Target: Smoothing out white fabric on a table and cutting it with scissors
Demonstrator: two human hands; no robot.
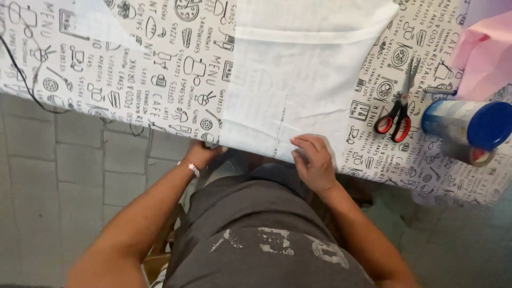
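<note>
Nearest the camera, the right hand (314, 162) rests on the near edge of the white cloth (298, 80), fingers curled and pressing the fabric where it hangs over the table (133, 69) edge; it pins the cloth, with nothing held inside it. The left hand (202, 154) sits under the same hem, mostly hidden, so I cannot tell whether it is open or closed.

The cloth lies flat across the printed table cover, with a faint dashed line (281, 120) running toward the right fingers. To work that edge well, I judge both hands should keep the fabric taut and square to the line, smoothing wrinkles outward.

Farther right lie red-handled scissors (397, 114), closed, then a blue-lidded can (464, 125) on its side, and pink fabric (488, 53) beyond.
</note>
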